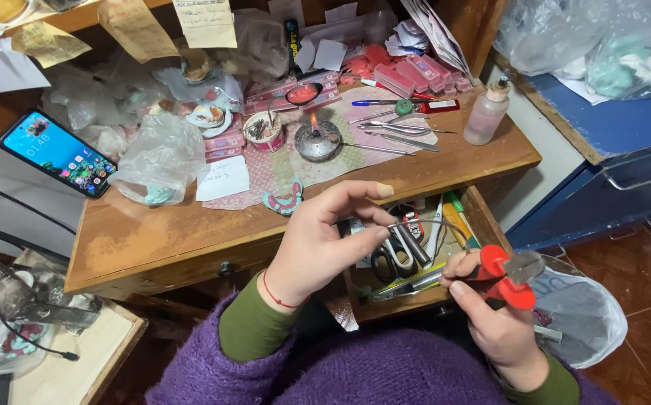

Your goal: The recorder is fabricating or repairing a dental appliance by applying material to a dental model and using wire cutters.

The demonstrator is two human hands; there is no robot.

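left hand (318,244) is pinching a thin wire (438,223) | right hand (490,300) is gripping red-handled pliers (507,276) closed | risk: wire is likely springing loose; lit burner (318,140) is flaming near plastic bags (159,154)

Workshop: cluttered bench (153,232), burner (318,140), hand tools (393,129)

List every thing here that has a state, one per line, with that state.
burner: lit, small flame showing
phone: screen on
desk drawer: pulled open
bottle: upright, capped
scissors: closed, lying in the drawer
left hand: pinching a thin wire
right hand: gripping red-handled pliers
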